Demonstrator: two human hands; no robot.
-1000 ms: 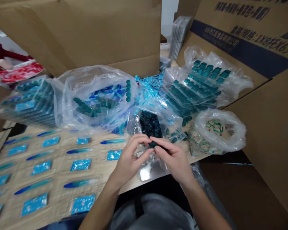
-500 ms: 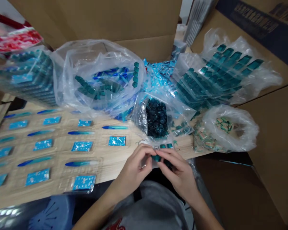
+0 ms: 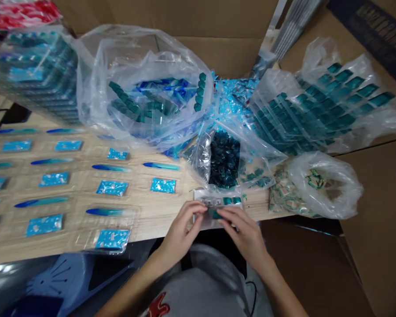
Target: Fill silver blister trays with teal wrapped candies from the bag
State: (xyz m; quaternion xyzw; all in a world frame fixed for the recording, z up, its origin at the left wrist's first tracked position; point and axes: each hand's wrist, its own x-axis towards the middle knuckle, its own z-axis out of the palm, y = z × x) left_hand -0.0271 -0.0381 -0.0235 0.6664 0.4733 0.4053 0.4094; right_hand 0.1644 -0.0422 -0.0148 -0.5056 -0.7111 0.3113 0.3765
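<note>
Since the right hand [image 3: 240, 233] pinches a teal piece [image 3: 214, 214] narrowly at a clear tray [image 3: 201, 203] near the desk [image 3: 145, 224] front edge, while the left hand [image 3: 181, 231] curls at the tray's left end, its hold unclear, a slipped pinch could drop the piece off that edge.

Nothing can be read outright. Dark characters on a navy band [image 3: 378, 35] across the cardboard box flap [image 3: 346, 48] at about two o'clock are too blurred to make out, and the print on the blue cards [image 3: 112, 188] at nine o'clock is too small.
</note>
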